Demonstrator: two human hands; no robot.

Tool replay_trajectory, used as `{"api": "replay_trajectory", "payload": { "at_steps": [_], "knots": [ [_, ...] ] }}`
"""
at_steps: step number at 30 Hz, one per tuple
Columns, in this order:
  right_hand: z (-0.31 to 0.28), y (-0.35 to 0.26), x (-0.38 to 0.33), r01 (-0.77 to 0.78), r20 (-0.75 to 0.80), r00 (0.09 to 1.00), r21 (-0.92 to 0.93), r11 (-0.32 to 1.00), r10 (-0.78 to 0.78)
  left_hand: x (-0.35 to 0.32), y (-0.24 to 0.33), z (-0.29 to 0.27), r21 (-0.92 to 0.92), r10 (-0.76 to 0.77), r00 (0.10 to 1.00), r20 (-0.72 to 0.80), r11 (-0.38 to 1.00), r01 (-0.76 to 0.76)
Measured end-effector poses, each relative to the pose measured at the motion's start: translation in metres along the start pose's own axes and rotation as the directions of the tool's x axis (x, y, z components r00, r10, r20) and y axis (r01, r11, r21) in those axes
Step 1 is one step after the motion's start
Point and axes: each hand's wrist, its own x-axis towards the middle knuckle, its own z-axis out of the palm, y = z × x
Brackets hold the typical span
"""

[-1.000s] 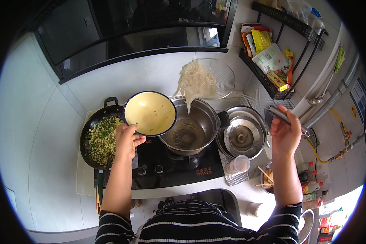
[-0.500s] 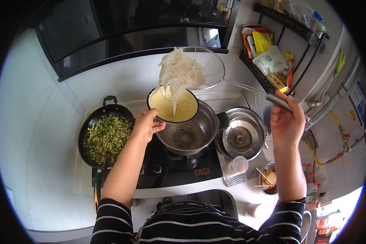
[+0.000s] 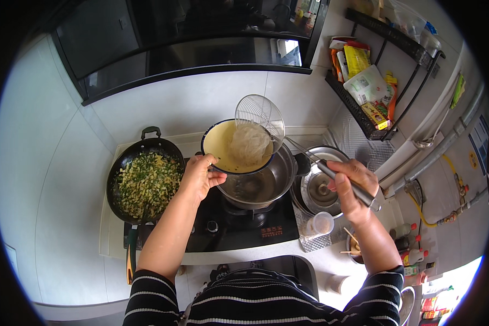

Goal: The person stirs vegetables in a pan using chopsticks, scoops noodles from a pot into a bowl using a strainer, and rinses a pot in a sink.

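Observation:
My left hand (image 3: 202, 176) grips the near left rim of a cream enamel bowl (image 3: 216, 142) with a dark edge, held up over a steel pot (image 3: 271, 187) on the stove. In the bowl lies a clump of pale, translucent noodles (image 3: 250, 144). My right hand (image 3: 354, 187) is closed round the grey handle of a wire skimmer (image 3: 261, 115). Its mesh basket is tipped above the bowl's far right rim, against or just over the noodles; I cannot tell whether they touch.
Left of the pot, a black frying pan (image 3: 146, 182) holds chopped green and yellow food. Stacked steel basins (image 3: 331, 204), a clear plastic tub (image 3: 319, 224) and a small bowl with chopsticks (image 3: 354, 251) stand at right. A black wall rack (image 3: 358, 111) carries packets.
The noodles have dropped from the skimmer into the bowl. My right hand has come down and toward the left, turning the skimmer. The bowl has shifted slightly right and down.

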Motion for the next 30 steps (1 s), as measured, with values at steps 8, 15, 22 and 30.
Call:
{"api": "replay_trajectory", "payload": {
  "at_steps": [8,15,22,30],
  "knots": [
    [0.001,-0.006,0.004,0.405,0.077,0.914,-0.149,0.902,-0.398,-0.002,-0.005,-0.008,0.014,-0.006,1.0,0.007,1.0,0.006],
    [0.004,-0.005,-0.007,0.687,0.375,0.707,-0.158,0.71,-0.6,-0.003,-0.004,-0.012,0.013,-0.008,1.0,-0.022,1.0,0.009],
    [0.008,-0.014,-0.011,0.804,0.485,0.589,-0.272,0.529,-0.646,-0.011,0.001,-0.012,-0.005,0.027,0.997,-0.065,1.0,-0.027],
    [0.007,-0.023,-0.01,0.775,0.474,0.626,-0.292,0.56,-0.619,-0.007,-0.001,-0.017,-0.01,0.014,1.0,-0.024,1.0,-0.015]
  ]
}}
